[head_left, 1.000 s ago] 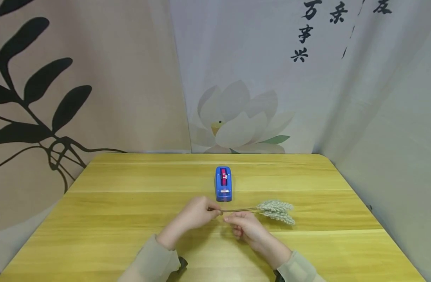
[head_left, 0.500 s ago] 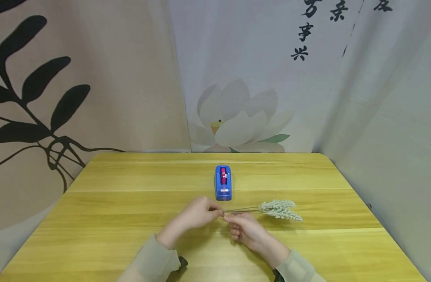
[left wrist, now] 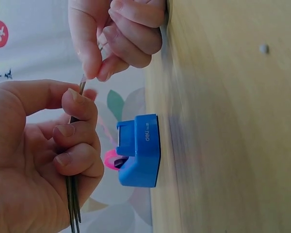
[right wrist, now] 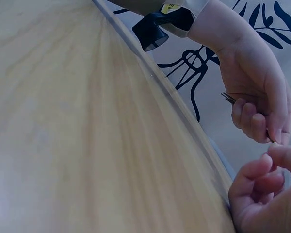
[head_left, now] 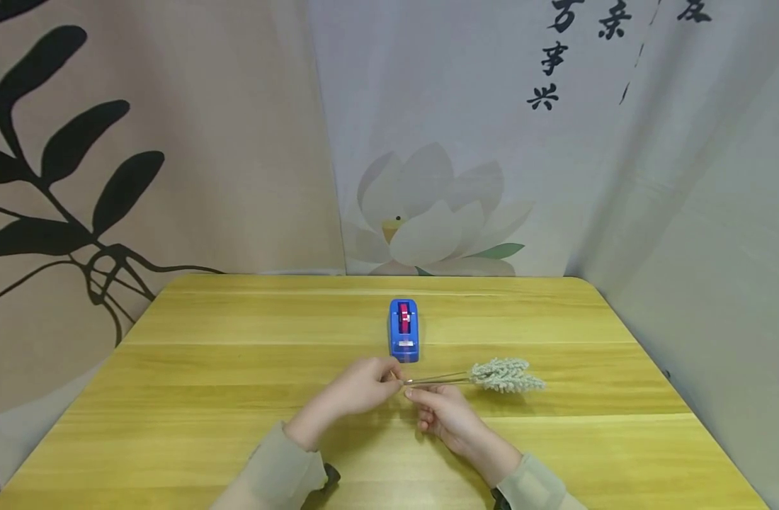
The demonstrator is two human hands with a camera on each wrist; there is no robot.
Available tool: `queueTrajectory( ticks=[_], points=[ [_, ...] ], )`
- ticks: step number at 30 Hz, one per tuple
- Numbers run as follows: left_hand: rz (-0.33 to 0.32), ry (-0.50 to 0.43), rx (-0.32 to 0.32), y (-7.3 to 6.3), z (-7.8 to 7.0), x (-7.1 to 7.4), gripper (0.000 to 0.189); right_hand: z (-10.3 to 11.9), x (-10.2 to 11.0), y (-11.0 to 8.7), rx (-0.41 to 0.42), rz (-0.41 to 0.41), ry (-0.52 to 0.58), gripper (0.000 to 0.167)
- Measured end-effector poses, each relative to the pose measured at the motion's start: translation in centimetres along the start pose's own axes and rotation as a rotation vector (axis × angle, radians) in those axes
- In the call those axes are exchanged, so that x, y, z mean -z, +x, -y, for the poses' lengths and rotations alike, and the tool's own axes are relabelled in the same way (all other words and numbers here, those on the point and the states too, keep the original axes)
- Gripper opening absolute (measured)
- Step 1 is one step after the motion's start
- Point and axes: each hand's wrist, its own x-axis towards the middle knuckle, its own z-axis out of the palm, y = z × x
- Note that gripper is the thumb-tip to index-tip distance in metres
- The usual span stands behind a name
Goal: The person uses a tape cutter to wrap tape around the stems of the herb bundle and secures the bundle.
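A bunch of pale green flower sprigs (head_left: 507, 375) lies across in front of me in the head view, its heads to the right and thin stems running left into my hands. My left hand (head_left: 362, 386) grips the stems, their cut ends (left wrist: 73, 204) sticking out below its curled fingers in the left wrist view. My right hand (head_left: 450, 418) pinches the stems with thumb and forefinger, right beside the left fingertips. A small translucent bit (left wrist: 83, 77) shows on the stems between the hands. Beyond them stands a blue tape dispenser (head_left: 404, 347) with a pink roll.
The wooden table (head_left: 236, 368) reaches back to a printed curtain (head_left: 268, 142) with leaves, a lotus and dark characters. A small grey speck (left wrist: 264, 48) shows on the tabletop in the left wrist view. A dark wrist device (right wrist: 150, 31) sits at my left cuff.
The sprig heads shifted right and rose slightly, their stems now lying closer together. My left fingertips have lifted a little, baring more stem between the hands. The dispenser stays put.
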Motion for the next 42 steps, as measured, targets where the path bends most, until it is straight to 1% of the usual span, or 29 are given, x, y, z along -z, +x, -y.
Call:
queueTrajectory(
  ticks=[2,6,15,20,28,34,42],
  points=[
    [-0.009,-0.009,-0.003,0.0,0.0,-0.1,0.003,0.0,-0.1,0.0,0.009,-0.015,-0.008,0.029],
    [-0.014,-0.021,-0.001,0.1,0.2,-0.1,0.009,0.0,-0.3,0.0,0.017,-0.040,-0.017,0.026],
    [-0.019,-0.035,-0.020,0.1,0.7,-0.3,0.007,-0.2,-0.7,0.0,0.035,-0.102,-0.016,0.031],
    [-0.021,-0.026,-0.050,0.2,0.9,-0.4,0.007,-0.3,-0.8,0.1,0.048,-0.120,-0.022,0.035],
    [-0.006,-0.024,-0.075,0.3,1.0,-0.3,0.008,-0.4,-0.9,0.2,0.066,-0.157,-0.026,0.023],
    [-0.007,-0.029,-0.094,0.3,1.0,-0.4,0.009,-0.4,-1.1,0.0,0.083,-0.190,-0.012,0.025],
    [-0.002,-0.049,-0.089,0.3,1.0,-0.3,0.008,-0.4,-1.3,-0.1,0.102,-0.217,0.004,0.023]
  ],
)
